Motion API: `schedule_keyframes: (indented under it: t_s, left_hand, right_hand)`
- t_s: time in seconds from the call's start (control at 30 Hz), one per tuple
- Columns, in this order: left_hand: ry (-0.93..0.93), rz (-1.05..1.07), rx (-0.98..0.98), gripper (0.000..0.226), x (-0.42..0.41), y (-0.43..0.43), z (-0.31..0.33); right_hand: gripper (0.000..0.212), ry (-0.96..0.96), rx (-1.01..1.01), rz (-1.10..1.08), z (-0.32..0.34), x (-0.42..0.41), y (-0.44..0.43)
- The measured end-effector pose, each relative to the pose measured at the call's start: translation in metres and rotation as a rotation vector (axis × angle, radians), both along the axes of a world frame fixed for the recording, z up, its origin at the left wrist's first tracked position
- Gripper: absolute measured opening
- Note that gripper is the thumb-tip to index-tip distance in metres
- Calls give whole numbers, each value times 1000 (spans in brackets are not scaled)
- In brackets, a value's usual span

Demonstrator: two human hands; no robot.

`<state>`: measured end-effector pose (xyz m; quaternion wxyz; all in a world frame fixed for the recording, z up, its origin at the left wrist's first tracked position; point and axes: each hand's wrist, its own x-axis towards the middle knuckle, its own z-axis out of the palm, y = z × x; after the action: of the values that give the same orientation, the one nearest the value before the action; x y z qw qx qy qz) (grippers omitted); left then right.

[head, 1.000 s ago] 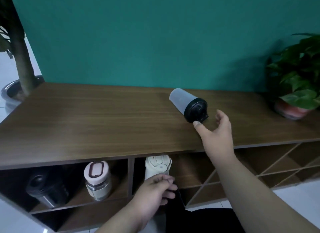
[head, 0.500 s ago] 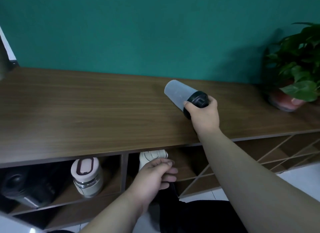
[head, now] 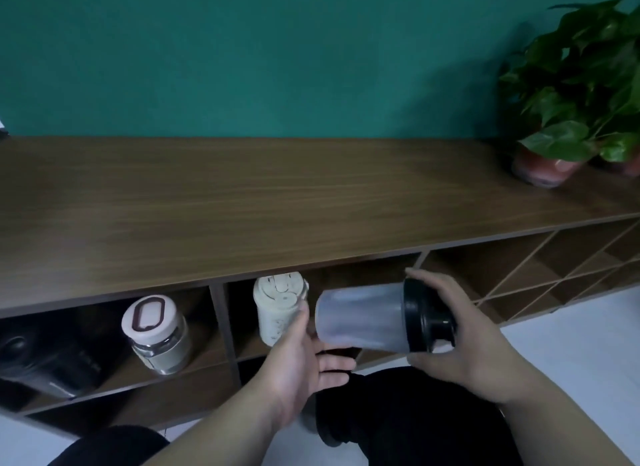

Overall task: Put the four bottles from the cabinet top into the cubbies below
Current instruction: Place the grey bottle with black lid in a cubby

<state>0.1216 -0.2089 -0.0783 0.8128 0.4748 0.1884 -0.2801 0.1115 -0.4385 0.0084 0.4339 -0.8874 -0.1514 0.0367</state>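
Frosted shaker bottle point(head: 360, 318), black lid: held level in front of the cubbies, below the cabinet top point(head: 242, 202).

Right hand point(head: 460, 341) is wrapped around the black lid end at 3 o'clock of the bottle; left hand point(head: 304, 358) is spread, palm up, thumb touching the bottle's base at its 9 o'clock end. Cream bottle point(head: 277, 309) stands in the middle cubby, just beside the left thumb at 10 o'clock. Glass jar with pink lid point(head: 156, 334) stands tilted in the left cubby, a black bottle point(head: 45, 358) at its 9 o'clock, in shadow. Faint marks on the cream and black bottles, too blurred to read. Potted plant point(head: 571, 94) sits on the cabinet top at 2 o'clock against the teal wall point(head: 277, 49).
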Motion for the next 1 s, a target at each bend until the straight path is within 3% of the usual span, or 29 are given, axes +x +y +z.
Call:
schedule_keyframes:
  t_s: [0.17,0.4,0.6,0.7,0.87,1.0]
  left_hand:
    - [155,76,-109,64,2,-21,-19]
    - [341,362,-398,50,34,-37,-46]
    - [432,337,-521,50,57,-55,-72]
    - [401,279,-428,48,69,-65,-95]
    - [413,145,-110,50,90,-63,-117]
    - [471,126,-59,50,97,-62,-122]
  right_hand:
    - [99,-2,-210,123,-28,15,5]
    - [127,143,29,-256,-69,44,31]
    - [108,191,-25,-362,-89,67,29]
    - [106,192,-116,-311,-96,82,27]
    - [95,236,-145,-184,-108,110,27]
    - [78,255,-167,-119,-117,121,32]
